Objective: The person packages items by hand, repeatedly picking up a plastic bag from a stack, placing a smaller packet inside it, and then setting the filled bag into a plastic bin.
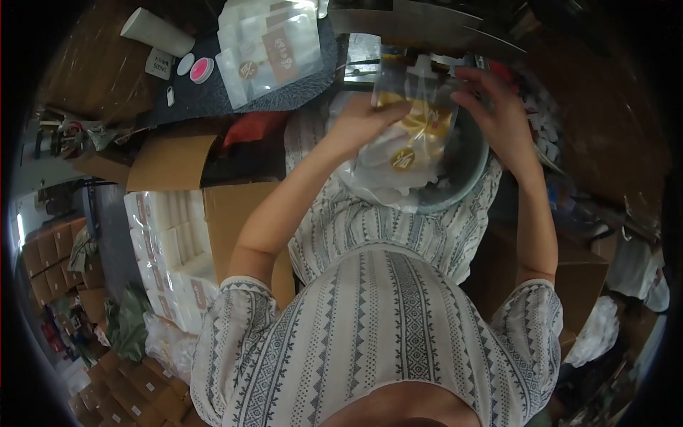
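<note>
A clear plastic pouch (420, 135) with gold print and a round gold label stands over a grey-blue basin (475, 174) on my lap. My left hand (366, 124) is closed on the pouch's left side, with the thumb lying across its front. To the right of the pouch's upper part, my right hand (501, 117) is raised, its thumb and forefinger apart and bent toward the pouch. A pale spout-like piece (423, 65) shows at the top of the pouch. More clear plastic lies in the basin beneath.
Printed pouches (274, 53) lie stacked on a dark mat (316, 71), near a white cup (156, 32) and a pink round tub (201, 70). At my left, an open carton (171, 160) stands by white packs (163, 242). Brown boxes (135, 391) are piled farther off.
</note>
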The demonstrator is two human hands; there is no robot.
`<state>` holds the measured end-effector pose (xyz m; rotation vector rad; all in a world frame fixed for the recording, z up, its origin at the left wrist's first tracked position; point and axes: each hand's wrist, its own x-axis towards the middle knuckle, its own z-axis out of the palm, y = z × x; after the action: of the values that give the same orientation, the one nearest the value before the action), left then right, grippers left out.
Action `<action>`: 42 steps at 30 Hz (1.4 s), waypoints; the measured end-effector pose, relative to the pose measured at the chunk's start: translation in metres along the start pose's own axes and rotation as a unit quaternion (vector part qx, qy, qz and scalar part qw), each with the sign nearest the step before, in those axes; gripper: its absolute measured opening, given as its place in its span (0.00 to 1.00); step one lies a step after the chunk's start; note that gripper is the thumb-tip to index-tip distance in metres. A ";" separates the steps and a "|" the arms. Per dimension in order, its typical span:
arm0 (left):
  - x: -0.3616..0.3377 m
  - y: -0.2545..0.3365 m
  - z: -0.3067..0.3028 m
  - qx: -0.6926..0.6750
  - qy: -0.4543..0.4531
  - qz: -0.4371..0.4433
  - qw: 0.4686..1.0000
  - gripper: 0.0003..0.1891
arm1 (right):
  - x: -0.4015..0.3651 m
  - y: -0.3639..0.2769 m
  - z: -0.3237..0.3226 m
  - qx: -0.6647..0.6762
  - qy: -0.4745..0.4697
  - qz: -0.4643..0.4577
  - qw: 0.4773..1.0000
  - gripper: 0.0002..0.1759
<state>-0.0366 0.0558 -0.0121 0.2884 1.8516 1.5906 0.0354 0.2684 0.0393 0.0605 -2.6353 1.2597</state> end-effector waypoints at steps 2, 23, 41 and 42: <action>0.005 0.016 0.012 -0.175 0.037 -0.008 0.984 0.17 | -0.005 0.003 -0.012 -0.131 0.045 -0.037 0.990 0.15; -0.068 -0.023 -0.068 0.520 0.370 0.237 0.732 0.09 | -0.003 -0.026 -0.005 0.073 -0.081 0.008 0.994 0.13; -0.005 0.011 0.008 -0.039 0.028 0.003 0.999 0.13 | -0.001 -0.002 -0.010 -0.047 -0.002 -0.009 0.999 0.20; 0.003 0.010 0.009 -0.164 0.018 0.007 0.986 0.16 | -0.006 -0.003 -0.019 -0.047 -0.003 -0.008 0.999 0.20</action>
<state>-0.0357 0.0666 -0.0041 0.1261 1.5813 1.8869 0.0454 0.2809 0.0521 0.0706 -2.6900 1.1315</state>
